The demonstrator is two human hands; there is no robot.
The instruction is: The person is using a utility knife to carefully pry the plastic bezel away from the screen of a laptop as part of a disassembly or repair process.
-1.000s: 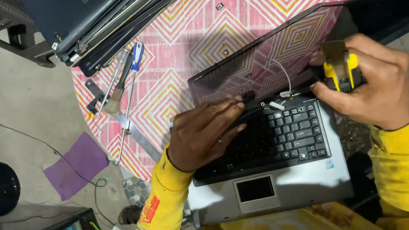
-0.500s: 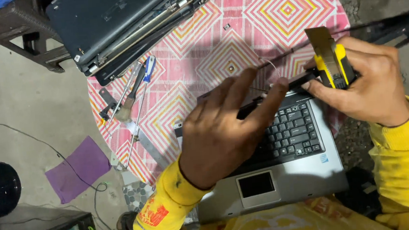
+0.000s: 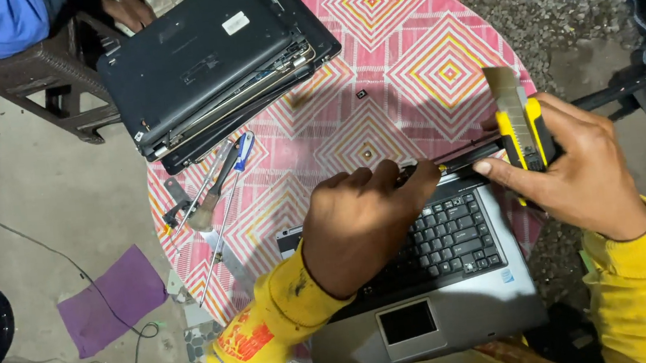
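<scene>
Low in the centre of the frame a silver laptop (image 3: pixel 457 294) lies on a round table (image 3: pixel 411 33) covered with a pink diamond-pattern cloth, its black keyboard exposed and its lid tilted far back toward the right edge.

The left hand (image 3: pixel 362 229) is curled, fingers pressed down on the dark hinge strip (image 3: pixel 465 157) at the top of the keyboard, pinching or bracing it; it has hold of nothing loose.

The right hand (image 3: pixel 575 171) is closed around a yellow and black utility knife (image 3: pixel 521 129), blade end pointing up the frame, with the thumb tip resting beside the strip.

The step in hand appears to be working the hinge cover free. Done well, it likely calls for the left fingers to keep steady downward pressure close to the seam while the knife enters shallowly and flat, edge turned away from those fingers, since they sit just beside it. Prying gently along the strip, not at one spot, should spare the plastic clips.

In the upper left of the frame a second dark laptop (image 3: pixel 211 59) lies closed and overhanging the table edge. Below it rest a blue-handled screwdriver (image 3: pixel 234 162) and thin metal tools. A purple cloth (image 3: pixel 115 297) lies on the floor at lower left.
</scene>
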